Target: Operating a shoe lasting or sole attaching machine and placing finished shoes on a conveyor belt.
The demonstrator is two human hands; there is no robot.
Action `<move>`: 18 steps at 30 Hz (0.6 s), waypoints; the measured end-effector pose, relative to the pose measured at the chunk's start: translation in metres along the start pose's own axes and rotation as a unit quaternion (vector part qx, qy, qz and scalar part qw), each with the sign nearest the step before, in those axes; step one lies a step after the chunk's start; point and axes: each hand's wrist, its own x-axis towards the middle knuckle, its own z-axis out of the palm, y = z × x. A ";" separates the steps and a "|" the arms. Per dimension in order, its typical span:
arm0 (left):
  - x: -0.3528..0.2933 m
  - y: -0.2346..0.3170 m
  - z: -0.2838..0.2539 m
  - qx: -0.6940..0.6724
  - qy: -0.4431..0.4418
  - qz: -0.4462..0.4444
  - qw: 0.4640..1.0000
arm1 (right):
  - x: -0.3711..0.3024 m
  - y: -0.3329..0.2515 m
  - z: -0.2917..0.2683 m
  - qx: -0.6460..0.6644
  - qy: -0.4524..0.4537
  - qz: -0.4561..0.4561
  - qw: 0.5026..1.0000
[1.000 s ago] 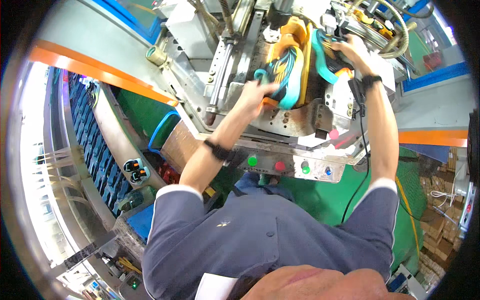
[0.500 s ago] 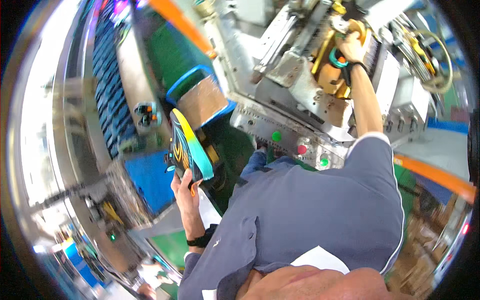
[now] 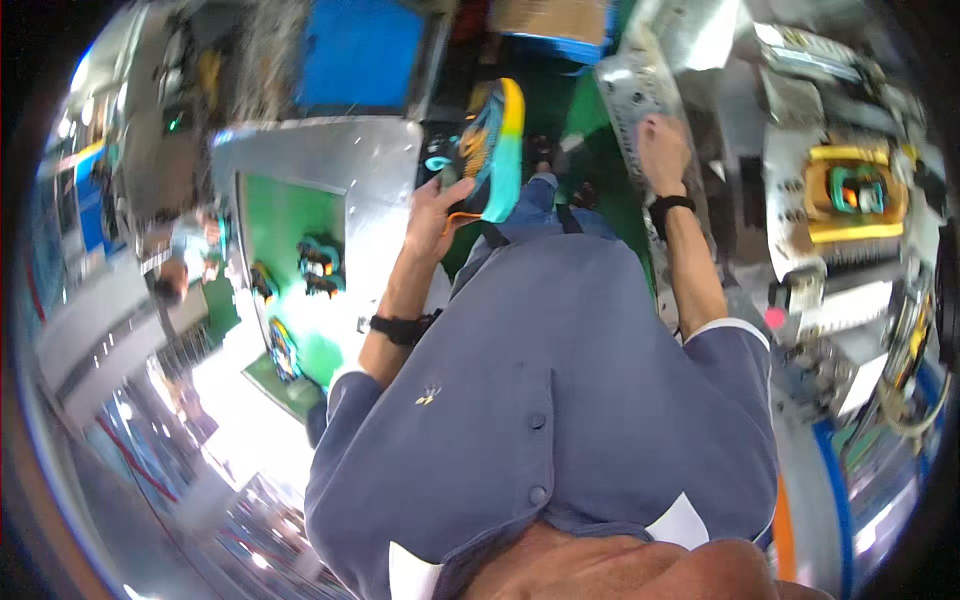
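My left hand (image 3: 430, 217) is closed round the heel end of a dark sneaker (image 3: 508, 155) with a teal and yellow sole. The shoe is held up on its side, toe pointing away from me, and an orange loop shows at its heel. My right hand (image 3: 663, 158) is curled into a fist over the metal control panel (image 3: 622, 100) of a machine; it seems to touch the panel, and nothing shows in it. To its right, another shoe (image 3: 855, 190), teal and orange, sits in the machine between yellow pads (image 3: 850, 233).
At left stands a metal table (image 3: 385, 165) with a green surface bearing several shoes (image 3: 320, 265). Beyond are a blue panel (image 3: 360, 50) and a cardboard-filled blue bin (image 3: 550, 15). A pink-red button (image 3: 775, 319) is on the machine. Another person (image 3: 190, 255) is at far left.
My view and body have turned leftward. My right hand has left the shoe in the machine and come to the control panel. My left hand still holds the sneaker.
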 end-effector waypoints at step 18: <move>0.021 -0.074 -0.229 -0.300 0.205 0.005 0.932 | 0.102 -0.092 -0.008 0.139 -0.011 -0.048 0.989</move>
